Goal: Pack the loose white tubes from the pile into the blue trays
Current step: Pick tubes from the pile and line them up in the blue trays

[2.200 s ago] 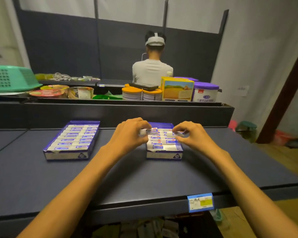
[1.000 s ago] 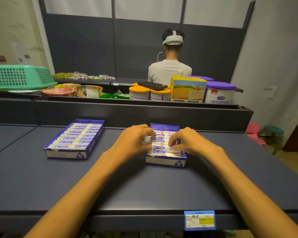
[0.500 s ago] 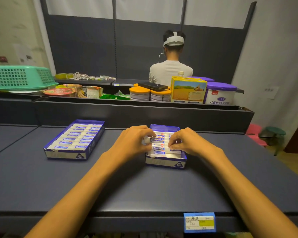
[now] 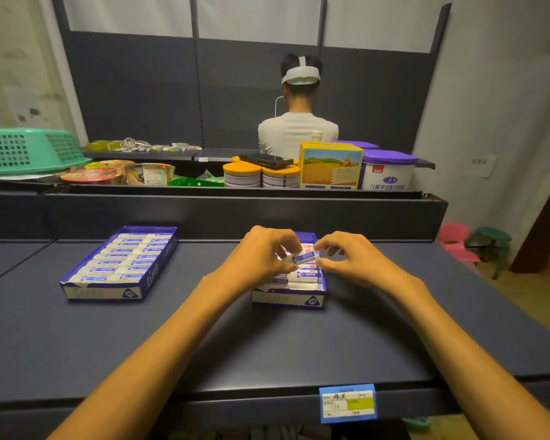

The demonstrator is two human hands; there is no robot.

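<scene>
Left hand (image 4: 261,255) and right hand (image 4: 346,258) pinching one white tube (image 4: 303,257) above blue tray (image 4: 288,300)

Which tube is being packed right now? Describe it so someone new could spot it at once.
Start at the dark blue table and find the blue tray on the right, not the full tray on the left. Both hands meet above it: the left hand and right hand pinch one white tube. Unlike the tubes lying in rows below, it is lifted and tilted.

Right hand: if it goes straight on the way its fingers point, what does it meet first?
Probably the white tube that the left hand pinches over the blue tray; the right hand fingertips already seem to touch it.
</scene>
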